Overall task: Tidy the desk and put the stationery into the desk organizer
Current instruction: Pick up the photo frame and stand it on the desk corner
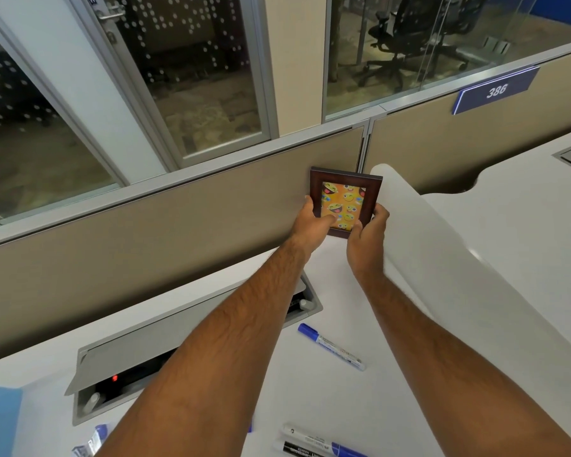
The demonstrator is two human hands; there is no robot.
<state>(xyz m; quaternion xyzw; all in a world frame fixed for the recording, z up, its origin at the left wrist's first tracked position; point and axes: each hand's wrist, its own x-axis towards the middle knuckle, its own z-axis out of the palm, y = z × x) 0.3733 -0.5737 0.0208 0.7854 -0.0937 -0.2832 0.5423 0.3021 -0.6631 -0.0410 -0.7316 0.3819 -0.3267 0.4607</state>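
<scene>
Dark brown wood is under the fingers (328, 222): the left hand (310, 225) and the right hand (366, 234) both grip a small picture frame (343, 201) by its lower edges, upright, near the beige partition (178, 219). Behind the arms, blue markers (332, 347) lie on the white counter (310, 384), beside an open cable box (119, 361).

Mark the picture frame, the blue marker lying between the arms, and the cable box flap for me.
picture frame (343, 206): head view, on the emoji print inside the dark wood border.
blue marker (332, 347): head view, on the white barrel just past the blue cap.
cable box flap (139, 352): head view, on the raised grey lid.
</scene>
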